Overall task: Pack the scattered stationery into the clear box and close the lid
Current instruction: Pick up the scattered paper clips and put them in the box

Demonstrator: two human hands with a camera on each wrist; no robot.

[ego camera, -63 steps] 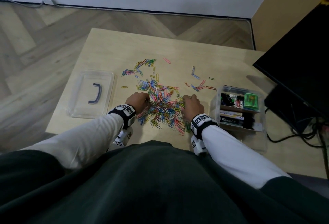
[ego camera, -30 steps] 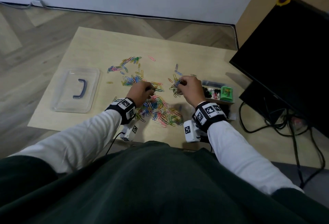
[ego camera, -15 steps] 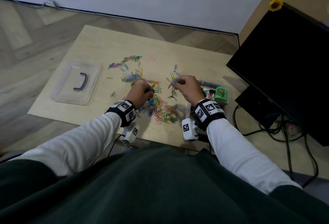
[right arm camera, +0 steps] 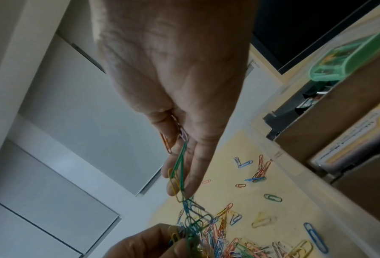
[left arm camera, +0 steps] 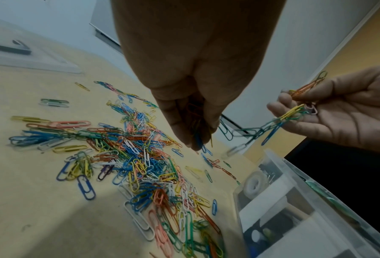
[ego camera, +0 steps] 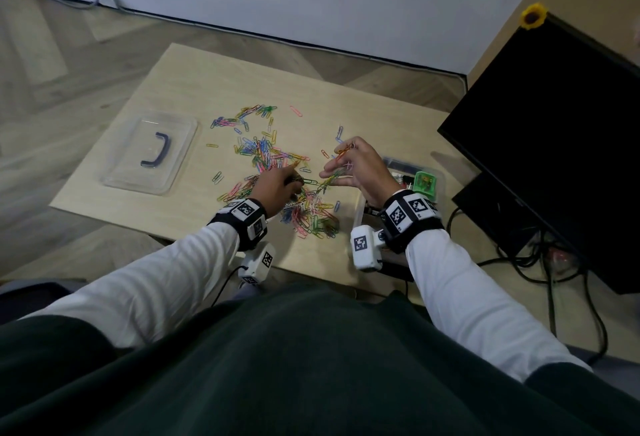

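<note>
Coloured paper clips (ego camera: 277,172) (left arm camera: 140,160) lie scattered and heaped on the wooden table (ego camera: 207,82). My left hand (ego camera: 277,186) (left arm camera: 193,122) grips a bunch of clips just above the heap. My right hand (ego camera: 353,168) (left arm camera: 317,108) (right arm camera: 180,157), raised beside it, pinches an orange clip and a tangled string of clips (left arm camera: 273,125) that hangs toward my left hand. The clear box (ego camera: 419,186) (left arm camera: 295,209) stands open at the right, partly hidden behind my right wrist. Its clear lid (ego camera: 152,155) with a dark handle lies flat at the left.
Inside the box sit a green case (ego camera: 425,182) (right arm camera: 350,57), binder clips and other stationery. A black monitor (ego camera: 554,144) rises at the right with cables (ego camera: 540,262) below it. Wooden floor surrounds the table; the white wall is behind.
My right hand has lifted higher with its clips, drawing a tangled string up from the heap. My left hand has closed on a bunch of clips. The head view has tilted a little.
</note>
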